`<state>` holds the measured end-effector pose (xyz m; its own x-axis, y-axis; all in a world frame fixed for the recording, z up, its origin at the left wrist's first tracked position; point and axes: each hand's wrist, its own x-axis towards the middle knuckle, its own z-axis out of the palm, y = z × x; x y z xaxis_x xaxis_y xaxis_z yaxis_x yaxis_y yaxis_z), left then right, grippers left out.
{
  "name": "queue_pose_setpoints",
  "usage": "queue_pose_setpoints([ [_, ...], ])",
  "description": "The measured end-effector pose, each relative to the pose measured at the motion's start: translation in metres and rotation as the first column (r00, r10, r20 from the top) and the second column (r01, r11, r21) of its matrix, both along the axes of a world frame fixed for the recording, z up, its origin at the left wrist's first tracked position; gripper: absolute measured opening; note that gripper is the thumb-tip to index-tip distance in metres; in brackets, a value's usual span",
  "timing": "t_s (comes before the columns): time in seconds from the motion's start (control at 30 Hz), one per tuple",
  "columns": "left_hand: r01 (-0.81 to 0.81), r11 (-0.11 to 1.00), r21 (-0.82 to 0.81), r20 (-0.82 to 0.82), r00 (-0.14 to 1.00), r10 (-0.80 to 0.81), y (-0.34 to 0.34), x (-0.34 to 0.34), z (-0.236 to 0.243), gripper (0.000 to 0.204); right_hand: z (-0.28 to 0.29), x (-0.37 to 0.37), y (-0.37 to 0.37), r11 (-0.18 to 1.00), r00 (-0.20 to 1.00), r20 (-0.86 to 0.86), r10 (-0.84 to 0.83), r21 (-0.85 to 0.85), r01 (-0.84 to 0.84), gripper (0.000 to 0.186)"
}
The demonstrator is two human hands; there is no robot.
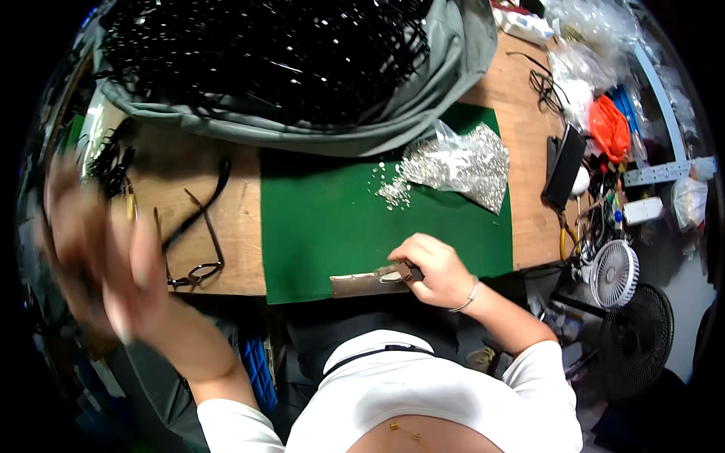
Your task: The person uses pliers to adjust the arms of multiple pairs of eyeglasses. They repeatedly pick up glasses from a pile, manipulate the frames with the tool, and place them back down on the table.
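Observation:
My left hand (106, 249) is raised over the left end of the table, smeared by motion. Its fingers are too blurred to show whether they hold anything. At the front edge of the green mat (325, 219), my right hand (434, 268) is closed round the dark brown end of a flat metal bar (355, 285). Beyond it, small silvery pieces (394, 193) lie in a loose heap. They are beside the mouth of a clear plastic bag (461, 170) full of the same pieces. Black eyeglasses (202, 272) and a black strip (198, 220) rest on the wood near my left hand.
A large grey fabric bag (453, 83) filled with thin shiny black pieces (264, 60) takes up the back of the table. On the right are a black phone (566, 166), yellow-handled pliers (563, 238), an orange-red plastic bag (609, 130), cables and a small white fan (614, 273).

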<state>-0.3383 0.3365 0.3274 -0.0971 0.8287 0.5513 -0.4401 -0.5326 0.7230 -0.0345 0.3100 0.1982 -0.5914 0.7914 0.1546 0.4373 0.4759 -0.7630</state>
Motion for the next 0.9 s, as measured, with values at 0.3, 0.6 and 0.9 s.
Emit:
queue_pose_setpoints([
  [0.3,-0.165,0.705,-0.690,-0.216,0.976,0.018,-0.070,0.093,-0.079,0.063,-0.015,-0.001,0.037,0.963,0.748,0.626,-0.220,0.260,0.065,0.047],
  [0.6,-0.118,0.742,-0.659,-0.238,0.969,-0.057,-0.086,0.106,-0.108,0.092,0.014,0.025,0.030,0.980,0.919,0.341,-0.198,0.067,0.186,0.030],
  [0.9,-0.072,0.817,-0.571,-0.316,0.938,-0.138,-0.083,0.115,-0.106,0.088,-0.024,0.014,0.049,0.963,0.918,0.346,-0.194,-0.110,0.245,0.012],
])
